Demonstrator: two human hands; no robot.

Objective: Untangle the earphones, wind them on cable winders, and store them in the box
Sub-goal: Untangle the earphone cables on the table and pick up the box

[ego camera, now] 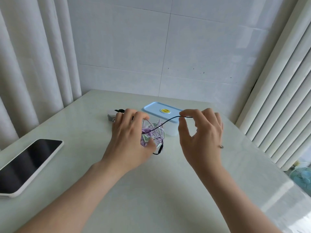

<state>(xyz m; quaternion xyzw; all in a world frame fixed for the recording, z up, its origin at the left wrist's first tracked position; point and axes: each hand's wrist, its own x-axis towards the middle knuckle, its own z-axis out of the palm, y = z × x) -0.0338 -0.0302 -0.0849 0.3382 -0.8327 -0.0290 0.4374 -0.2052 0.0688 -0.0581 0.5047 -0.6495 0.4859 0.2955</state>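
Pinching black cable (166, 122), right grip (202, 137) holds it raised above purple tangle (155, 134) on surface (168, 190), just before lidded box (158, 108). Left grip (129, 140) seems curled round tangle, partly hidden. We fear hard pull tightening knots.

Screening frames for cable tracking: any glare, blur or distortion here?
Head view: soft, even daylight with faint shadows; a glare strip on the table's right edge; the dark phone screen mirrors streaks; the blinds bow from wide-angle distortion; the left hand's thumb is slightly smeared; the black cable reads clearly.
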